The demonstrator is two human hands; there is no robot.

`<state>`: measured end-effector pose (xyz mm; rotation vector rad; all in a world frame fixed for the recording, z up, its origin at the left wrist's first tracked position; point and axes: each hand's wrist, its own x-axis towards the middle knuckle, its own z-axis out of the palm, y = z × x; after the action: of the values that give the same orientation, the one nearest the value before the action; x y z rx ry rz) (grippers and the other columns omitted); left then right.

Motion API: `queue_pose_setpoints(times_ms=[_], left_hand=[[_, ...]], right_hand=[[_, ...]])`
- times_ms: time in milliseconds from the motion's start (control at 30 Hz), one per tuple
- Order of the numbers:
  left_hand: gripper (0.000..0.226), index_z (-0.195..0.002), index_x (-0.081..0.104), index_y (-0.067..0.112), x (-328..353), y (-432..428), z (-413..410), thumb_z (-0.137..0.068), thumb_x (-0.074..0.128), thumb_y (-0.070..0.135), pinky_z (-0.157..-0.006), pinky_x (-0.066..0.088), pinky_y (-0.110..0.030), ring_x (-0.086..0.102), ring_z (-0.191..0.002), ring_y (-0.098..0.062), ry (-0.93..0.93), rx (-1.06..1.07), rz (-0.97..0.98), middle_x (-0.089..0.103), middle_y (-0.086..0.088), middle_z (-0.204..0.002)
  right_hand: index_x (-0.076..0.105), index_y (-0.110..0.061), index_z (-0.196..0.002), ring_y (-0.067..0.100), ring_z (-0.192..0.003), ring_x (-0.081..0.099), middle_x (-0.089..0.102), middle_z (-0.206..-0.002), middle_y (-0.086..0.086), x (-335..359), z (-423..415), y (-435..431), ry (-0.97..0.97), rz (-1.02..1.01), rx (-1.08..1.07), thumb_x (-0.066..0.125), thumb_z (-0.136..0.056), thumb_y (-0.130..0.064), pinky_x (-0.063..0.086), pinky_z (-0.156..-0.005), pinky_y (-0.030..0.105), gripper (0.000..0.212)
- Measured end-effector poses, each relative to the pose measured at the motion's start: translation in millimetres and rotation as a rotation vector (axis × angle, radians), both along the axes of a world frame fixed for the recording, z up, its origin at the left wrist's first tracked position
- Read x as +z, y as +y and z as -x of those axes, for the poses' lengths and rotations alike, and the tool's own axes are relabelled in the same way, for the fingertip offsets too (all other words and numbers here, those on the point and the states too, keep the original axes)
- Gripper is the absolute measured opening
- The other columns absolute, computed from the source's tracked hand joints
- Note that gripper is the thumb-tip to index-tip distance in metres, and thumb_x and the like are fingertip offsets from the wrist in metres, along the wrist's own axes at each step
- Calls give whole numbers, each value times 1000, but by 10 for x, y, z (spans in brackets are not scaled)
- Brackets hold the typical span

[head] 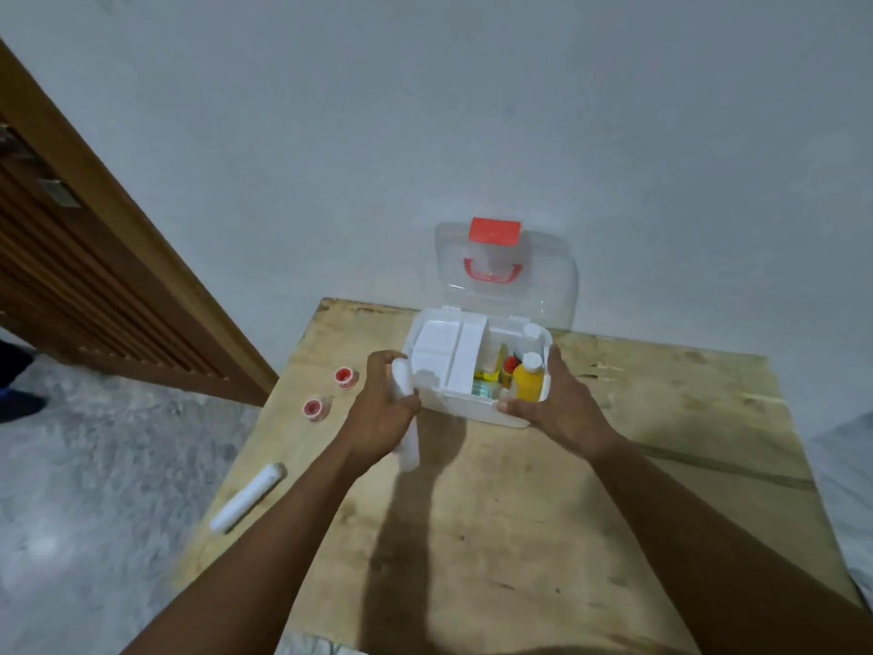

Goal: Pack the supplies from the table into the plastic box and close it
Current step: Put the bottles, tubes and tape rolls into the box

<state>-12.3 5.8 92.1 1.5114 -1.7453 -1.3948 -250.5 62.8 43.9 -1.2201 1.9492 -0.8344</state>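
Hands and roll at box edge

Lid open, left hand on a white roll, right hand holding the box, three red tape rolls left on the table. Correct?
No: the head view shows two red tape rolls, not three, on the table left of the plastic box. The rest stands: lid open, left hand grips a white roll, right hand holds the plastic box.

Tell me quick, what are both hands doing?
Left hand: closed around a white cylindrical roll.
Right hand: gripping a corner of the white plastic box.
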Motion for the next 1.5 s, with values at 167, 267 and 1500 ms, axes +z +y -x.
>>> queue_pose_setpoints(times_ms=[167, 267, 1500], left_hand=[[40, -121, 37, 15, 292, -437, 423, -87, 51, 1, -69, 49, -30, 58, -83, -17, 98, -103, 64, 53, -2, -101], [36, -113, 41, 14, 373, -622, 630, -82, 56, 0, -62, 46, -22, 58, -80, -18, 68, -232, 113, 56, -2, -93], [3, -78, 63, 18, -20, -544, 1113, -77, 65, 16, -56, 45, -25, 60, -50, -9, -248, -704, 103, 68, 0, -64]], right_hand=[[26, -44, -137, 7, -105, 55, 55, -123, -17, 29, 12, -35, -30, -6, 26, 87, -62, -42, 43, -84, 24, 97], [22, -41, -141, 4, -99, 59, 57, -114, -25, 47, 30, -68, -25, -61, 41, 88, -62, -41, 45, -80, 18, 103], [16, -39, -147, 8, -125, 49, 41, -142, -13, -40, 92, -124, 32, 73, 95, 89, -59, -36, 47, -100, 38, 114]])
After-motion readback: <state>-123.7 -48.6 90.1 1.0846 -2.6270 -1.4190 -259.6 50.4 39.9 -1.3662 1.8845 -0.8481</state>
